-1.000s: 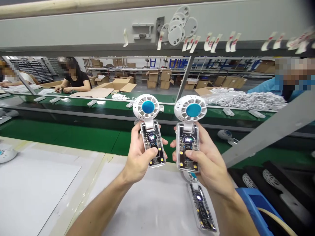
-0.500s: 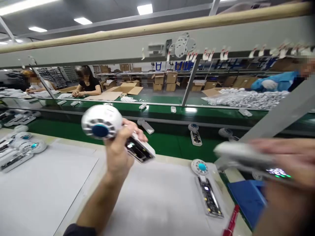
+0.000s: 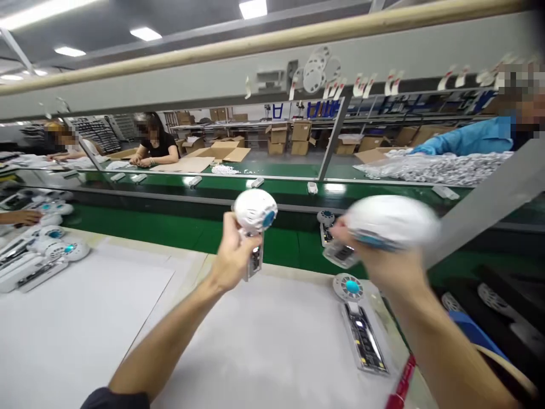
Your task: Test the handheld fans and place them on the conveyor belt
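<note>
My left hand (image 3: 232,255) is closed round the neck of a white handheld fan (image 3: 254,209). That fan's round head is upright, and its blue centre faces right; part of a circuit board shows in the handle below my thumb. My right hand (image 3: 378,264), smeared by motion, grips another white handheld fan (image 3: 394,218) above the belt's near edge, its open handle pointing left. Under it on the table lies a third fan (image 3: 352,288) with a turquoise centre, its handle uncovered and a small light lit on the board.
Several open fans (image 3: 53,250) are piled at the left, where a co-worker's hand (image 3: 25,217) reaches in. A green conveyor belt (image 3: 170,230) crosses ahead, with a slanted metal post (image 3: 472,196) at right. A red pen (image 3: 402,383) and blue bin (image 3: 479,335) are at lower right.
My left hand has moved right, turning its fan more upright. My right hand has swung left over the belt, and its fan now points left. A co-worker's hand has appeared at the left pile.
</note>
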The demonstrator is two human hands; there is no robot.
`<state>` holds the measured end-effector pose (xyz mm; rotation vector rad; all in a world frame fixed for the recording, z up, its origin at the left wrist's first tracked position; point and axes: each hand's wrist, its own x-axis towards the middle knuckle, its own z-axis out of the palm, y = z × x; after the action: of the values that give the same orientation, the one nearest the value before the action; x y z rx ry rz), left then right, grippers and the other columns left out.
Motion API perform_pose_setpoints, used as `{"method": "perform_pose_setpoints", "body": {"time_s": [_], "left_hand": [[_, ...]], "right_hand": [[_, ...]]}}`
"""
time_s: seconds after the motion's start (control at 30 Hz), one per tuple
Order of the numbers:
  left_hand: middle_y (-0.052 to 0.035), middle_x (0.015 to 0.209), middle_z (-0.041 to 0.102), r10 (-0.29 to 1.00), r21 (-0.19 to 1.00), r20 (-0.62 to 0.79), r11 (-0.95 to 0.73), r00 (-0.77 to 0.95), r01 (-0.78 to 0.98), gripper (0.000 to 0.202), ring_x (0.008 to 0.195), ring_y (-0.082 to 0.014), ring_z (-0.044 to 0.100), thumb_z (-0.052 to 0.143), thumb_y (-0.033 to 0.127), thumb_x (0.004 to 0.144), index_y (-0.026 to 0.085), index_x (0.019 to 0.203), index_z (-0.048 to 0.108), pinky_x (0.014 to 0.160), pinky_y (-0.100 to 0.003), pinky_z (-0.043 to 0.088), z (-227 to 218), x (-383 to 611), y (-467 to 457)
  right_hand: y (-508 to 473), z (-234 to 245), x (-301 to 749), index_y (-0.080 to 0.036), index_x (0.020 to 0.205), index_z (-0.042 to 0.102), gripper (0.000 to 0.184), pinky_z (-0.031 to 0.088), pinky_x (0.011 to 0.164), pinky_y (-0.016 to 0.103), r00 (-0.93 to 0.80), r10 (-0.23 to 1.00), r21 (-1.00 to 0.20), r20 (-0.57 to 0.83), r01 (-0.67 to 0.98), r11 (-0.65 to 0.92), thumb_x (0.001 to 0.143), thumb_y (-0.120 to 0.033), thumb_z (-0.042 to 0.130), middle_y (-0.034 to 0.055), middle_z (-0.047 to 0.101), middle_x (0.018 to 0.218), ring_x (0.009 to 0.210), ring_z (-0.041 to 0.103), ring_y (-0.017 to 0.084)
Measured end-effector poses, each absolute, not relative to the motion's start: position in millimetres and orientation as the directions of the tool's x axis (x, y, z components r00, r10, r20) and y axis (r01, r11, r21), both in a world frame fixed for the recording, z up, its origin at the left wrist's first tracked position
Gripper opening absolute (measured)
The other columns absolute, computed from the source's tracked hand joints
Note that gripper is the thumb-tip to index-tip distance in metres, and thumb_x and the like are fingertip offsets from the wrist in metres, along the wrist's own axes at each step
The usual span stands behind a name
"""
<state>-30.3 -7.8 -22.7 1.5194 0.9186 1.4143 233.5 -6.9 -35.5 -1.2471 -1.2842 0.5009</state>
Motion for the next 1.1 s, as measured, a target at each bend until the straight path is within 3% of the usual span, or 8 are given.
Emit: {"method": "perform_pose_setpoints", "body": {"time_s": [0.1, 0.23, 0.37, 0.53, 0.77, 0.93, 1.1], "left_hand": [[-0.0096, 0.119, 0.054, 0.908, 0.890, 0.385, -0.412, 0.162, 0.193, 0.027, 0.106, -0.0207, 0.057, 0.056, 0.031, 0.094, 0.021, 0.113, 0.040, 0.095, -0.037, 0.044, -50.8, -18.9, 18.2], [-0.0140, 0.125, 0.053, 0.902, 0.857, 0.388, -0.428, 0.187, 0.286, 0.029, 0.110, -0.0224, 0.055, 0.051, 0.033, 0.098, 0.018, 0.119, 0.038, 0.097, -0.039, 0.042, -80.8, -16.3, 49.5], [-0.0111, 0.120, 0.058, 0.919, 0.834, 0.338, -0.392, 0.201, 0.389, 0.032, 0.106, -0.0207, 0.059, 0.054, 0.032, 0.097, 0.015, 0.123, 0.044, 0.097, -0.040, 0.047, -108.2, -8.4, 98.6], [-0.0086, 0.114, 0.065, 0.970, 0.791, 0.188, -0.244, 0.157, 0.560, 0.035, 0.097, -0.0202, 0.065, 0.058, 0.041, 0.097, 0.015, 0.121, 0.060, 0.086, -0.041, 0.056, -151.0, 7.0, 149.1], [-0.0116, 0.133, 0.059, 0.987, 0.655, 0.126, -0.007, -0.100, 0.755, 0.038, 0.119, -0.0263, 0.059, 0.062, 0.038, 0.096, 0.017, 0.126, 0.060, 0.100, -0.050, 0.051, -173.6, -24.6, 164.6], [-0.0134, 0.143, 0.051, 0.917, 0.647, 0.033, 0.283, -0.397, 0.708, 0.048, 0.126, -0.0304, 0.054, 0.062, 0.040, 0.095, 0.018, 0.137, 0.053, 0.104, -0.056, 0.047, -135.2, -56.5, 208.3], [-0.0128, 0.140, 0.054, 0.903, 0.747, -0.168, 0.379, -0.396, 0.546, 0.046, 0.123, -0.0290, 0.057, 0.063, 0.037, 0.094, 0.018, 0.135, 0.055, 0.101, -0.053, 0.050, -107.6, -60.7, 234.5]], "right_hand": [[49.0, -43.8, 209.3, -0.010, 0.087, 0.068, 0.014, 0.059, 0.068, 0.033, 0.239, 0.969, -0.969, 0.062, 0.248, 0.001, 0.084, -0.022, 0.073, 0.0054, 0.070, 0.077, 0.073, 0.070, 0.020], [105.8, -78.0, 191.6, -0.010, 0.098, 0.067, 0.016, 0.059, 0.071, 0.031, 0.189, 0.970, -0.902, -0.151, 0.375, -0.214, 0.091, -0.024, 0.070, 0.0053, 0.070, 0.092, 0.079, 0.069, 0.016], [134.5, -104.0, 181.0, -0.013, 0.116, 0.064, 0.029, 0.059, 0.081, 0.037, 0.227, 0.947, -0.774, -0.228, 0.547, -0.318, 0.097, -0.035, 0.064, 0.0077, 0.067, 0.112, 0.094, 0.068, 0.019], [153.6, -115.1, 173.2, -0.014, 0.121, 0.063, 0.033, 0.054, 0.095, 0.046, 0.273, 0.932, -0.578, -0.239, 0.731, -0.363, 0.096, -0.035, 0.065, 0.0105, 0.064, 0.125, 0.111, 0.064, 0.024], [166.1, -119.3, 228.2, -0.016, 0.131, 0.059, 0.040, 0.046, 0.106, 0.054, 0.369, 0.898, -0.421, -0.238, 0.795, -0.438, 0.097, -0.037, 0.063, 0.0127, 0.054, 0.141, 0.127, 0.054, 0.029], [178.4, -126.4, 239.0, -0.015, 0.124, 0.062, 0.035, 0.055, 0.093, 0.045, 0.341, 0.847, -0.497, -0.408, 0.695, -0.519, 0.096, -0.036, 0.065, 0.0106, 0.062, 0.127, 0.111, 0.063, 0.024], [181.0, -127.3, 215.9, -0.015, 0.123, 0.062, 0.032, 0.058, 0.086, 0.040, 0.271, 0.833, -0.679, -0.482, 0.486, -0.550, 0.097, -0.034, 0.063, 0.0092, 0.064, 0.121, 0.102, 0.066, 0.021]]}}
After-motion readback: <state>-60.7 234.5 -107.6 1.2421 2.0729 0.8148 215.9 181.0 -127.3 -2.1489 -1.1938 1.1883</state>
